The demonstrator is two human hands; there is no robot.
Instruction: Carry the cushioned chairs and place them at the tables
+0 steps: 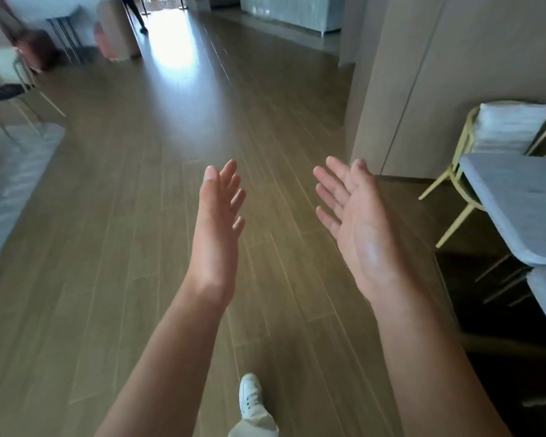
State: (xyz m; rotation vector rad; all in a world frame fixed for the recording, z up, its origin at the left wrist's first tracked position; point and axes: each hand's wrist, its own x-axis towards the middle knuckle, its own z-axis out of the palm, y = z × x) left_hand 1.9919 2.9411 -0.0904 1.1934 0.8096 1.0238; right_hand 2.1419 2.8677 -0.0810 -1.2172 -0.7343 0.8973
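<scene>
Both empty: left hand, right hand; cushioned chair well right.

A café or dining hall: grey-topped tables, cushioned chairs, long wooden floor.

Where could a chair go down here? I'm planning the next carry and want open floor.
The wood floor lies bare ahead of both open hands, between the rug on the left and the wall on the right. It is crowded far right, where a yellow-framed chair and grey table meet.
</scene>
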